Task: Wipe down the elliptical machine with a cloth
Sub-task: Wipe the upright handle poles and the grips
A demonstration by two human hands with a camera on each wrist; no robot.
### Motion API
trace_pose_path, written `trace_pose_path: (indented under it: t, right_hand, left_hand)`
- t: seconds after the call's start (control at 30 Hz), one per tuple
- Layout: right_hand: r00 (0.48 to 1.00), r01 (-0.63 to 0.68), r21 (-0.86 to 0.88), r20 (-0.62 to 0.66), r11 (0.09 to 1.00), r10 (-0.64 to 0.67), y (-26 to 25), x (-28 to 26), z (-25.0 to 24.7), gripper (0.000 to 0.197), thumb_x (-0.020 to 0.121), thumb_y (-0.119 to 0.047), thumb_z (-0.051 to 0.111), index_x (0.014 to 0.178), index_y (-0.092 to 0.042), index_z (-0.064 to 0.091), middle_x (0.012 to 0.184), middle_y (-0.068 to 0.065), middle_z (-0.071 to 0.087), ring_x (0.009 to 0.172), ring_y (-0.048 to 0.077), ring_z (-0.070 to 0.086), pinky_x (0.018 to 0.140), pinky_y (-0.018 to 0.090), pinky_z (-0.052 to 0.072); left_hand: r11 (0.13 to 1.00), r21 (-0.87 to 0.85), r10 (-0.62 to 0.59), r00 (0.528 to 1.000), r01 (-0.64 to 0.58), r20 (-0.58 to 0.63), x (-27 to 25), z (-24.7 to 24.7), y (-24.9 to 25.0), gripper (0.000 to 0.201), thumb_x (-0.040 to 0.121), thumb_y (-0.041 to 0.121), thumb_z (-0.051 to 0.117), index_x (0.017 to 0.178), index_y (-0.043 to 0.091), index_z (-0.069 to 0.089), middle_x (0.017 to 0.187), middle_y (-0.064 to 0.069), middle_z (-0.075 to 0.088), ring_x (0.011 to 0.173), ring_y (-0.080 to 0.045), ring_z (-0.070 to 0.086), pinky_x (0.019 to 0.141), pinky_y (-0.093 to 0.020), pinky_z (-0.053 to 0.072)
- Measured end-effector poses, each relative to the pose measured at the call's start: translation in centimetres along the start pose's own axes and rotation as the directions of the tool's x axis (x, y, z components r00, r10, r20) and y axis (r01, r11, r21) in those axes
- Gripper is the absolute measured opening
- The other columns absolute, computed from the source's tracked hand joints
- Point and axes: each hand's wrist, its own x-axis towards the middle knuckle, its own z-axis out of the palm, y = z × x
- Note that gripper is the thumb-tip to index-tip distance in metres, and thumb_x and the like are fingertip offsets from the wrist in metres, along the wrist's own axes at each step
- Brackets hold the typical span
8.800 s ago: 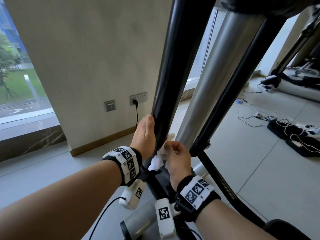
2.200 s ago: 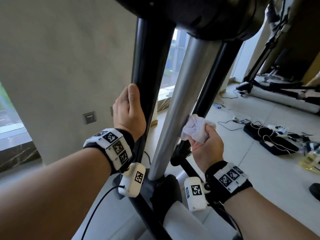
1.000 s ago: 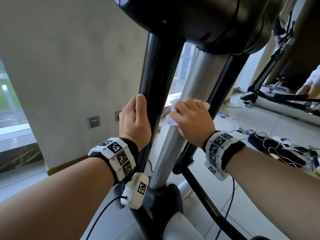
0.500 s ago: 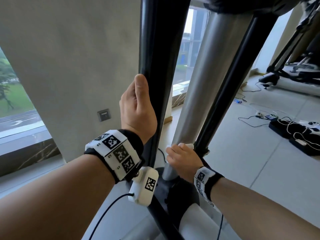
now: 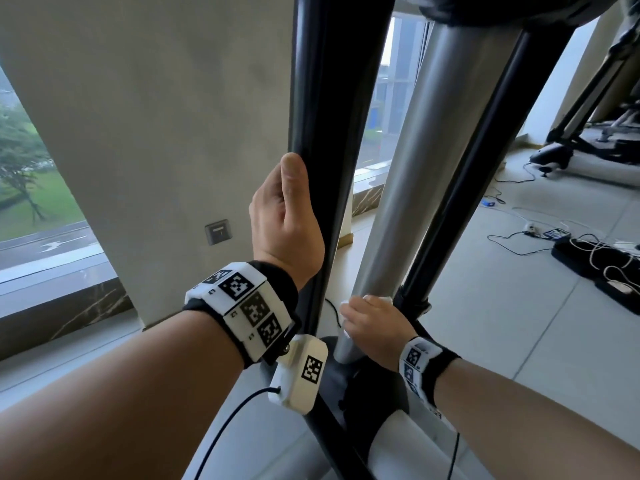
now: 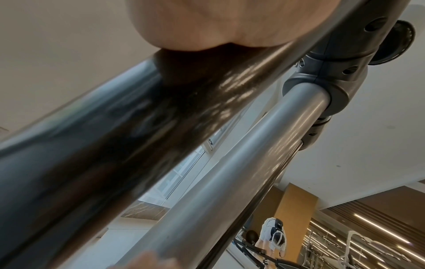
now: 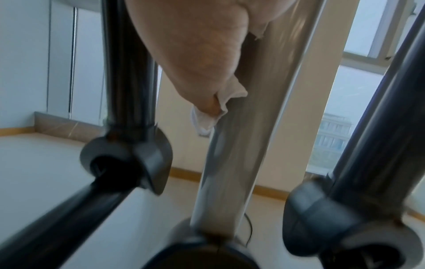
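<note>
The elliptical's silver centre post (image 5: 408,174) rises between two black swing arms. My left hand (image 5: 284,220) grips the left black arm (image 5: 329,133) at mid height, thumb lying up along it. My right hand (image 5: 372,323) wraps a white cloth (image 5: 382,299) round the silver post close to its base; only a strip of cloth shows above the knuckles. In the right wrist view the cloth (image 7: 220,109) is pressed between my palm and the silver post (image 7: 241,145). The left wrist view shows the black arm (image 6: 138,136) under my palm and the silver post (image 6: 241,182) beside it.
The right black arm (image 5: 485,150) runs just right of my right hand. A dark base housing (image 5: 363,382) sits below the post. Cables and black pads (image 5: 595,261) lie on the tiled floor at the right, with other machines (image 5: 595,133) behind. A wall and window are left.
My right hand slid the cloth down the silver post from near the console to near its base over the last second. My left hand keeps its grip on the black arm.
</note>
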Motion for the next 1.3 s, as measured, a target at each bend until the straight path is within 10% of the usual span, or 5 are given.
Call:
trace_pose_path:
  t: [0.33, 0.53, 0.8, 1.1, 1.3]
  right_hand:
    - [0.85, -0.053, 0.141, -0.513, 0.989, 0.119, 5.9, -3.2, -7.6, 0.031, 0.086, -0.003, 0.04, 0.103, -0.012, 0.065, 0.119, 0.003, 0.053, 0.096, 0.028, 0.054, 0.085, 0.041, 0.053]
    - [0.519, -0.227, 0.492, -0.669, 0.841, 0.532, 9.7, -6.1, -13.1, 0.028, 0.08, 0.003, 0.062, 0.101, -0.015, 0.069, 0.113, -0.003, 0.051, 0.104, 0.019, 0.043, 0.1, 0.013, 0.029]
    - [0.244, -0.339, 0.7, -0.58, 0.629, 0.777, 16.1, -7.4, -17.0, 0.026, 0.086, 0.0, 0.064, 0.11, -0.01, 0.065, 0.117, 0.003, 0.046, 0.111, 0.022, 0.045, 0.1, 0.0, 0.024]
    - [0.154, -0.435, 0.702, -0.559, 0.564, 0.815, 24.8, -5.2, -18.8, 0.025, 0.084, -0.026, 0.067, 0.105, -0.013, 0.064, 0.125, 0.011, 0.049, 0.117, 0.028, 0.049, 0.092, 0.016, 0.034]
    - [0.09, -0.372, 0.778, -0.513, 0.507, 0.853, 26.5, -3.5, -16.3, 0.014, 0.084, -0.032, 0.066, 0.095, -0.026, 0.06, 0.116, 0.001, 0.044, 0.106, 0.021, 0.053, 0.093, 0.027, 0.046]
  left_hand:
    - [0.998, 0.065, -0.019, 1.0, 0.019, -0.012, -0.1, -0.3, 0.2, 0.052, 0.1, 0.064, 0.018, 0.066, 0.026, 0.026, 0.058, 0.009, 0.028, 0.053, -0.012, 0.027, 0.054, -0.033, 0.024]
    - [0.998, 0.069, 0.001, 1.0, 0.0, -0.012, -0.3, -0.3, 0.2, 0.048, 0.101, 0.062, 0.019, 0.066, 0.03, 0.025, 0.058, 0.011, 0.027, 0.051, -0.007, 0.031, 0.051, -0.022, 0.022]
    - [0.996, 0.092, -0.003, 1.0, 0.002, 0.009, -0.3, -0.3, 0.0, 0.05, 0.1, 0.06, 0.016, 0.065, 0.024, 0.024, 0.058, 0.008, 0.027, 0.052, -0.016, 0.026, 0.052, -0.035, 0.021]
    - [0.998, 0.069, 0.013, 1.0, -0.015, 0.027, -0.2, -0.3, 0.0, 0.059, 0.099, 0.062, 0.012, 0.064, 0.017, 0.024, 0.056, 0.001, 0.028, 0.049, -0.012, 0.023, 0.046, -0.021, 0.023]
    - [1.0, 0.029, 0.0, 0.998, -0.001, 0.062, -0.2, -0.6, -0.4, 0.091, 0.091, 0.087, 0.007, 0.062, 0.004, 0.031, 0.053, -0.018, 0.039, 0.046, -0.027, 0.038, 0.044, -0.036, 0.031]
